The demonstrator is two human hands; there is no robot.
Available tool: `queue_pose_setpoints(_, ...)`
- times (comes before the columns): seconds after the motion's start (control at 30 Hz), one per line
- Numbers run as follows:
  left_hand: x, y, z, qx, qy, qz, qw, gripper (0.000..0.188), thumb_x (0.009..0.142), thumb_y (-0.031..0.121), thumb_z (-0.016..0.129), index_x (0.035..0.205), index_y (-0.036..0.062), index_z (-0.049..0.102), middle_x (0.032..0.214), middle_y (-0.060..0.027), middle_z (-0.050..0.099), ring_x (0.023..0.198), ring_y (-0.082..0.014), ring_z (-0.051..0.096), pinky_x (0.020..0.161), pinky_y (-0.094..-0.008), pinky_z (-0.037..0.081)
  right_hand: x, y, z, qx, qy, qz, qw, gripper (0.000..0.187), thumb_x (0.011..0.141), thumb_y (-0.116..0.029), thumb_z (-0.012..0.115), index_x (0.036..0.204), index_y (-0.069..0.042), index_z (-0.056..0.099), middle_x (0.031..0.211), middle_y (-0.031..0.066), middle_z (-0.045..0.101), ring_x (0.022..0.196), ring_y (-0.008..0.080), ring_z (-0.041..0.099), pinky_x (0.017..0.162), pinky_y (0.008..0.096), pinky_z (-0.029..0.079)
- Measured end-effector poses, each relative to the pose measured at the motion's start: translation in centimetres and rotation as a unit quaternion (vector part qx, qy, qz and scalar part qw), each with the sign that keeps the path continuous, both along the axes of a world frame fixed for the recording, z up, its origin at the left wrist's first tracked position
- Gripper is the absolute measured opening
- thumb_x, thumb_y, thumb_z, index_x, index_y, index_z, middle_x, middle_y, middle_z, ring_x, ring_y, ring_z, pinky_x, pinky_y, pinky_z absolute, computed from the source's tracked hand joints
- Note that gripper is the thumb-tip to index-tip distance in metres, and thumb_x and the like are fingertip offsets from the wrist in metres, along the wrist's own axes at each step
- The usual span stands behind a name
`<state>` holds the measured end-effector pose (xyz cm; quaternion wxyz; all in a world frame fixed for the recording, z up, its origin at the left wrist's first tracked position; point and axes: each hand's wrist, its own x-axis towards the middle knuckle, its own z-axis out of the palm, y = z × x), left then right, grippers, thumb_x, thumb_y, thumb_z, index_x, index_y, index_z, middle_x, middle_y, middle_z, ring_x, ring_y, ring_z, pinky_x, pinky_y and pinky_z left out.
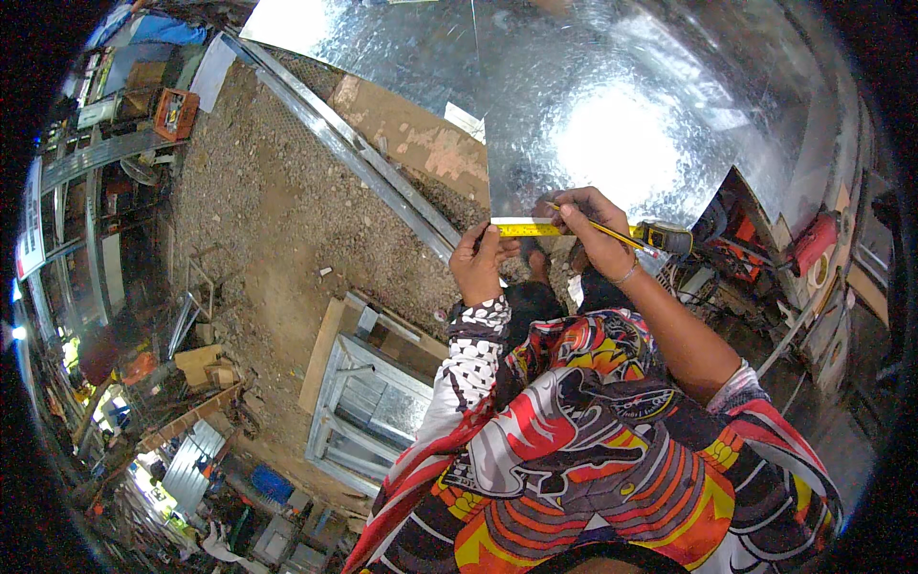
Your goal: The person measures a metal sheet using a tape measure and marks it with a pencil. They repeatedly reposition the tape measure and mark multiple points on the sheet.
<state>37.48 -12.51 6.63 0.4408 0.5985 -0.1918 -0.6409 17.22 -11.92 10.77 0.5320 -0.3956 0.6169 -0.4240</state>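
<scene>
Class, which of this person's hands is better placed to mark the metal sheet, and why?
Probably the right hand: it holds the pencil near the metal sheet's edge, while the left hand pinches the tape measure at its end.

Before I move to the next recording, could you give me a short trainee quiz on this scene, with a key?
1. Which hand holds the pencil?
2. True or false: the left hand grips the tape-measure blade at its left end.
3. Where does that blade lie? A) across the orange crate; B) along the near edge of the shiny metal sheet; C) along the long metal channel on the ground.

Key: 1. The right hand. 2. True. 3. B.
</scene>
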Motion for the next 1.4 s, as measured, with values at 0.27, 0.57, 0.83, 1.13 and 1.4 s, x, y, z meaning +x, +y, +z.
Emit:
queue_pose_setpoints(0.27,-0.3,-0.4,1.6,0.000,-0.014,0.014,1.000,0.022,0.099,0.013,0.063,0.110,-0.0063,0.059,0.091,-0.0195,0.069,0.067,-0.0261,0.072,0.060,-0.0356,0.063,0.1,0.3,0.8,0.028,-0.018,0.016,0.999,0.029,0.100,-0.024,0.061,0.119,-0.002,0.064,0.107,0.0095,0.070,0.096,0.0166,0.067,0.085,0.0328,0.056)
queue_pose_setpoints(0.57,0.0,-1.1,1.2,0.015,-0.035,0.011,0.999,0.023,0.099,0.012,0.062,0.111,-0.0069,0.060,0.093,-0.0203,0.069,0.069,-0.0269,0.073,0.061,-0.0352,0.063,0.0,0.5,0.5,0.022,0.004,0.039,0.999,0.030,0.100,-0.026,0.060,0.121,-0.004,0.064,0.112,0.0115,0.071,0.098,0.0182,0.069,0.086,0.0349,0.057)
queue_pose_setpoints(0.83,0.0,-1.2,2.3,0.014,-0.025,0.003,1.000,0.026,0.100,0.012,0.061,0.115,-0.0077,0.056,0.096,-0.0226,0.069,0.072,-0.0288,0.073,0.064,-0.0371,0.065,0.1,0.8,-0.1,0.024,-0.004,0.026,0.999,0.033,0.101,-0.028,0.060,0.123,-0.005,0.064,0.104,0.0099,0.072,0.084,0.0139,0.069,0.075,0.0306,0.057)
queue_pose_setpoints(1.13,0.2,-0.9,0.9,0.015,0.024,0.029,0.999,0.023,0.099,0.009,0.060,0.114,-0.0081,0.055,0.097,-0.0235,0.068,0.073,-0.0305,0.073,0.065,-0.0392,0.065,0.1,0.3,1.1,0.035,0.033,0.028,0.998,0.023,0.098,-0.020,0.066,0.111,-0.001,0.064,0.096,0.0073,0.071,0.086,0.0099,0.065,0.076,0.0262,0.054)
queue_pose_setpoints(1.4,0.4,-0.9,1.3,0.020,-0.009,0.011,1.000,0.023,0.098,0.009,0.063,0.112,-0.0079,0.057,0.094,-0.0216,0.068,0.071,-0.0278,0.073,0.064,-0.0375,0.065,1.3,-0.8,1.6,0.045,0.034,0.022,0.998,0.017,0.091,-0.014,0.073,0.093,-0.003,0.061,0.082,0.0000,0.063,0.076,0.0056,0.054,0.066,0.0240,0.047)
